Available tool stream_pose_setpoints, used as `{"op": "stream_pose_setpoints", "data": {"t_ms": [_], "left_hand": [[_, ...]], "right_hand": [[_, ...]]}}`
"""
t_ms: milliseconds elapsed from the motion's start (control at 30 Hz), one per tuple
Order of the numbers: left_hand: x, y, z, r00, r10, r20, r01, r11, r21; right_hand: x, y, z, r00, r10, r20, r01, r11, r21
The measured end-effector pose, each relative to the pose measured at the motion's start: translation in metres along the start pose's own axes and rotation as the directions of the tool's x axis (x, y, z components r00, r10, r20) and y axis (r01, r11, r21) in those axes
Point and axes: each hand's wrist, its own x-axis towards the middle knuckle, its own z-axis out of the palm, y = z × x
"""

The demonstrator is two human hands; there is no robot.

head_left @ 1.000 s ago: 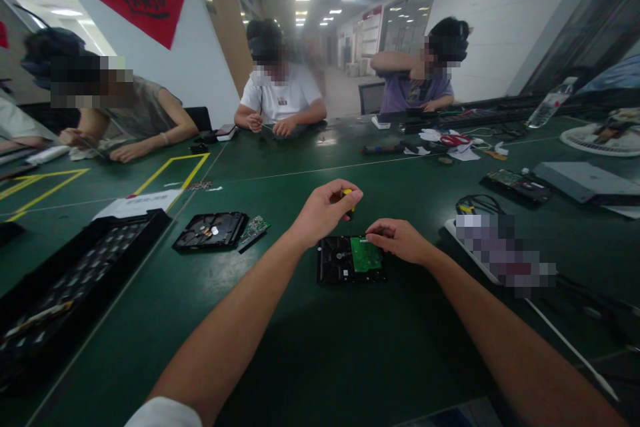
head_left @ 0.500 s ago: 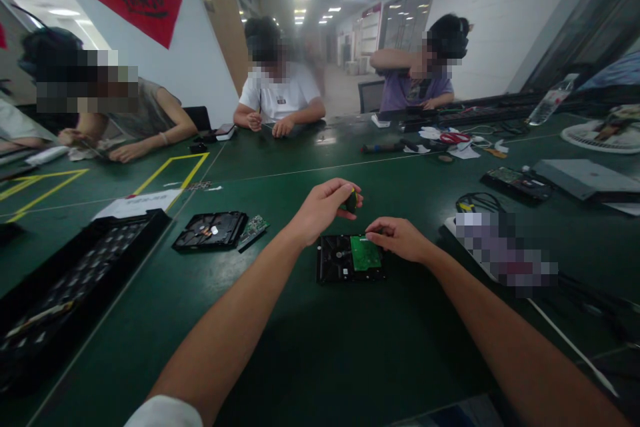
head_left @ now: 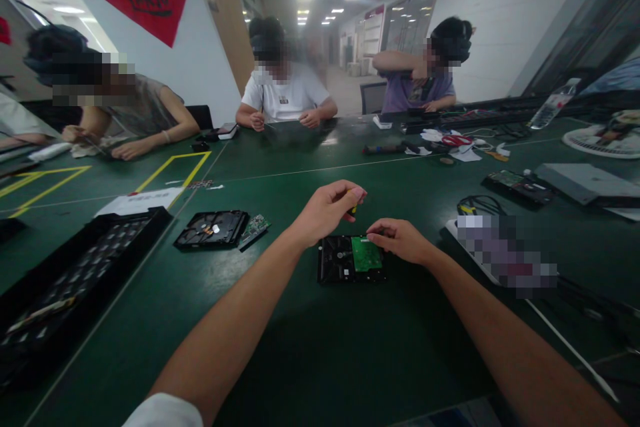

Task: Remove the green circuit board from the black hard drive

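A black hard drive (head_left: 340, 260) with a green circuit board (head_left: 365, 253) lies on the green table in front of me. My left hand (head_left: 327, 210) is closed around the yellow-and-black handle of a screwdriver (head_left: 353, 208), held upright just above the drive's far edge. My right hand (head_left: 400, 240) rests on the drive's right far corner, fingers pinched together near the screwdriver's lower end; what they pinch is hidden.
A second opened hard drive (head_left: 210, 229) with a loose circuit board (head_left: 254, 229) lies to the left. A black tray (head_left: 70, 273) sits at far left. Three other people sit across the table. More drives, cables and a water bottle (head_left: 553, 104) are at right.
My left hand has twisted the screwdriver handle slightly between its fingers. The right hand and the drive have stayed put. The person in white across the table moved a hand.
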Motion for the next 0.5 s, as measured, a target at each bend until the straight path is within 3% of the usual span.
{"op": "stream_pose_setpoints", "data": {"t_ms": [300,500], "left_hand": [[-0.0011,0.0032,0.0029,0.991,-0.108,0.075,0.126,0.950,-0.285],[-0.0004,0.0022,0.0021,0.996,-0.092,0.022,0.094,0.975,-0.204]], "right_hand": [[0.0006,-0.0019,-0.0013,1.000,0.008,0.008,-0.008,1.000,-0.010],[-0.0003,-0.0015,0.0000,1.000,-0.014,-0.003,0.014,1.000,0.011]]}}
